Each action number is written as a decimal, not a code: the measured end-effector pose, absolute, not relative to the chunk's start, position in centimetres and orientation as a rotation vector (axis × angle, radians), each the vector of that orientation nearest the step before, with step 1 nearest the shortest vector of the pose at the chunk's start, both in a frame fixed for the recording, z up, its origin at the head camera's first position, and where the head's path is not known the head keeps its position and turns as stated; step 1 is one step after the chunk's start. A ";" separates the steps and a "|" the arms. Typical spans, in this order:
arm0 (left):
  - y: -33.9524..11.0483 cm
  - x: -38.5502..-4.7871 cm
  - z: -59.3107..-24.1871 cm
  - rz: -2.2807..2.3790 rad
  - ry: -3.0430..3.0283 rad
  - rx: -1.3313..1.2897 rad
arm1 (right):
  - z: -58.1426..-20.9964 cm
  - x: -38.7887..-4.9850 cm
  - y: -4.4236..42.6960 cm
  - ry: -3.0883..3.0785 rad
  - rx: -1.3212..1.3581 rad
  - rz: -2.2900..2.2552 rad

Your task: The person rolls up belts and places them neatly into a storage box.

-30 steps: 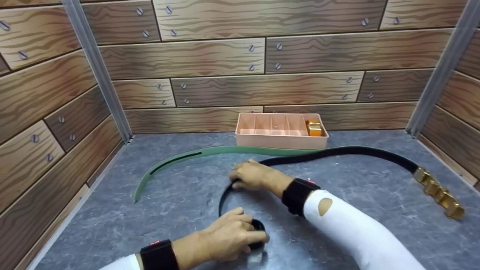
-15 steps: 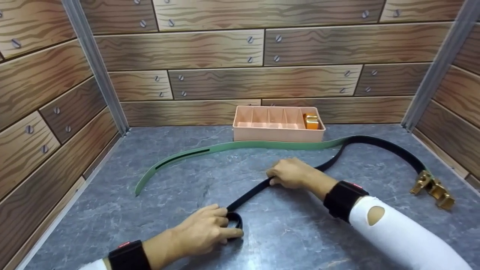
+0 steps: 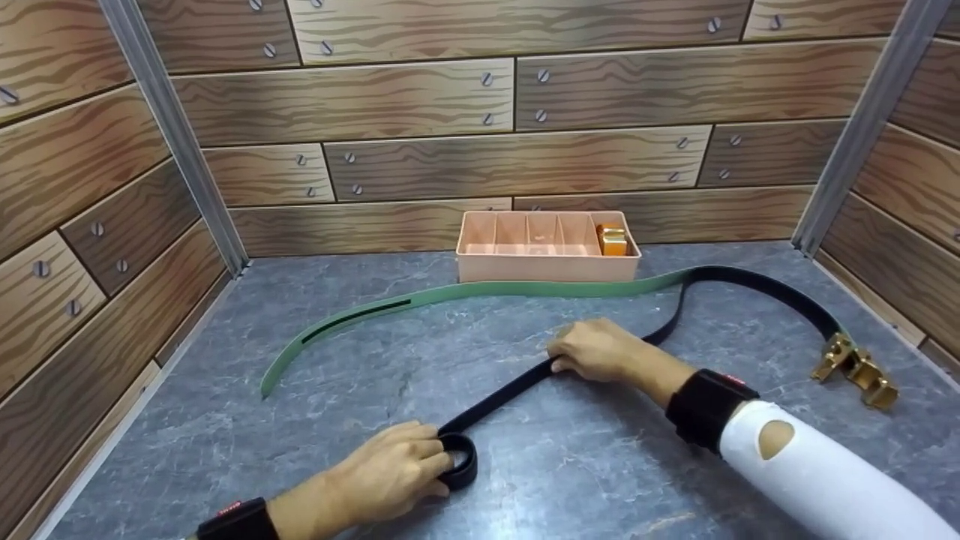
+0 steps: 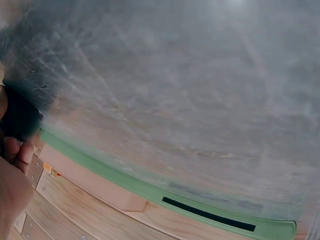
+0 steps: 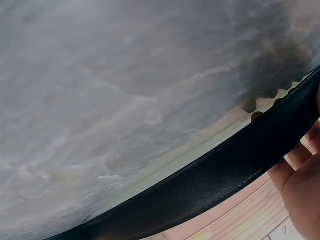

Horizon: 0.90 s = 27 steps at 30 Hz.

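A black strap [image 3: 499,400] runs between the two hands on the grey marbled table. At its near end it is wound into a small coil [image 3: 466,474], which the left hand [image 3: 386,469] grips from the left side. The right hand [image 3: 600,350] pinches the strap further up; in the right wrist view the strap [image 5: 200,187] passes broad and close beside that hand's fingers [image 5: 297,157]. Beyond the right hand the strap curves back to a green strap [image 3: 540,289]. Gold metal clips [image 3: 862,371] sit at the far right end.
A pink compartment tray [image 3: 547,268] stands near the back wall, with gold and orange pieces [image 3: 613,241] in its right compartment. Wood-patterned walls [image 3: 420,169] enclose the table [image 3: 330,427] at the back and both sides.
The right hand has moved right along the strap, and the strap between the hands has straightened. The left hand and the coil have shifted left. The gold clips have moved slightly too.
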State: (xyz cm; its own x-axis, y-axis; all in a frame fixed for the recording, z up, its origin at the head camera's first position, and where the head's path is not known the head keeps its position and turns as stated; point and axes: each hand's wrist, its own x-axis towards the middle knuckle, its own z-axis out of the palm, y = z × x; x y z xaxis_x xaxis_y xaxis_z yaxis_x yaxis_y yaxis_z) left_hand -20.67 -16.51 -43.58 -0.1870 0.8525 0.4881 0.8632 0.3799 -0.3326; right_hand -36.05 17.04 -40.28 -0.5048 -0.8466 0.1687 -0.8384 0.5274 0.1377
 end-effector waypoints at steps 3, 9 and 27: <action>-16.4 -20.5 -43.6 -0.011 -2.008 -1.462 | -40.2 -36.0 17.4 -2.544 1.412 -0.048; -16.3 -19.8 -43.8 -0.041 -2.036 -1.447 | -40.5 -36.0 17.8 -2.541 1.439 -0.031; -17.1 -19.5 -44.3 -0.087 -1.992 -1.465 | -40.5 -36.3 19.7 -2.459 1.412 -0.050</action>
